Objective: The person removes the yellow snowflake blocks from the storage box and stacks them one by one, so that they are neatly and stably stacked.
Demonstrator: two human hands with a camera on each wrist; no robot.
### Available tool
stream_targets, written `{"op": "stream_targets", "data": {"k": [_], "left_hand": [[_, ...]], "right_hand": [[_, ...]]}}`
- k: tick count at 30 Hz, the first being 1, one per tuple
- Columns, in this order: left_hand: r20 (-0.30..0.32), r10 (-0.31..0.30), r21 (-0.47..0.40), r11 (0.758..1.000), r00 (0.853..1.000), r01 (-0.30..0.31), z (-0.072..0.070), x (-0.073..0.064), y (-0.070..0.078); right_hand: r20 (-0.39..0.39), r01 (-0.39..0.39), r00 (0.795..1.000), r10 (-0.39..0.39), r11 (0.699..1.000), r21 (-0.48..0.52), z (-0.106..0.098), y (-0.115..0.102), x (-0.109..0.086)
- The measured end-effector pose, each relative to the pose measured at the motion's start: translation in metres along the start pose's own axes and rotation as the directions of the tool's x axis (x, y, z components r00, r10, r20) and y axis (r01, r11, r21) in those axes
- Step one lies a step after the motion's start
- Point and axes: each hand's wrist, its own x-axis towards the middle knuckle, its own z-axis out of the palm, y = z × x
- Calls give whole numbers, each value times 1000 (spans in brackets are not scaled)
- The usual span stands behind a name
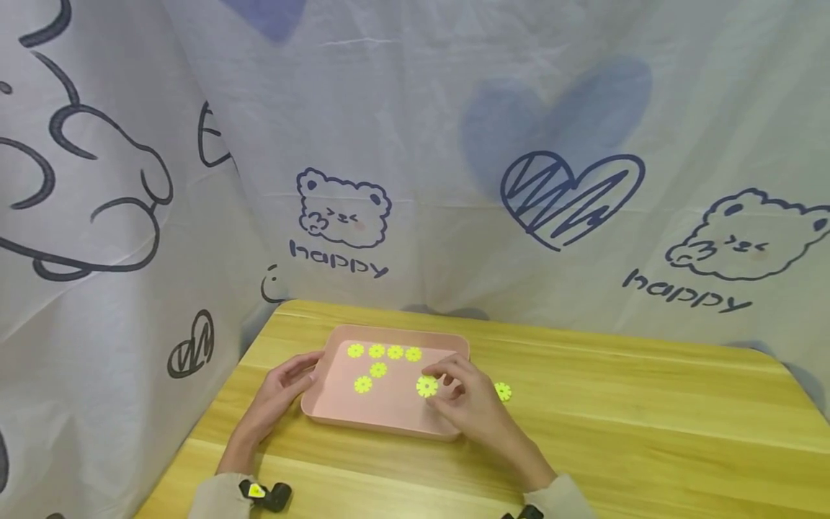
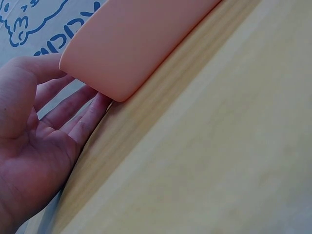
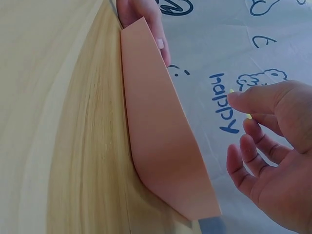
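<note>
My right hand (image 1: 480, 404) pinches a yellow-green snowflake disc (image 1: 426, 387) between thumb and fingertips, over the right half of a pink tray (image 1: 382, 427). Only a sliver of that disc shows in the right wrist view, behind the thumb. At the tray's left end, my left hand (image 1: 274, 395) holds the wall, with the thumb at the rim and the other fingers along the outside. Inside the tray, several like discs (image 1: 377, 351) form a row along the far side. Two more, an upper disc (image 1: 379, 370) and a lower disc (image 1: 363, 384), lie below that row.
Another yellow-green disc (image 1: 503, 391) lies on the wooden table (image 1: 648, 432), just right of the tray and partly behind my right hand. A white printed curtain (image 1: 415, 238) hangs along the table's back and left sides. Black wrist devices (image 1: 266, 494) sit at both sleeves.
</note>
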Motion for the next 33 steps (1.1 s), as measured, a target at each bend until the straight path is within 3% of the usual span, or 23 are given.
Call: {"op": "stream_targets", "data": {"k": [7,19,33], "left_hand": [[9,17,3,1000,1000,-17,-1,-1,-1],[9,-8,-5,1000,1000,8,0,0,1],[17,14,-11,1000,1000,-14,1,0,2]], "right_hand": [[-17,26,999,-27,999,-45,-9,5,-3],[-59,42,997,-46,996,-74,-32,18,-11],[-117,-32,993,21,995,-93,-51,34,-17]]}}
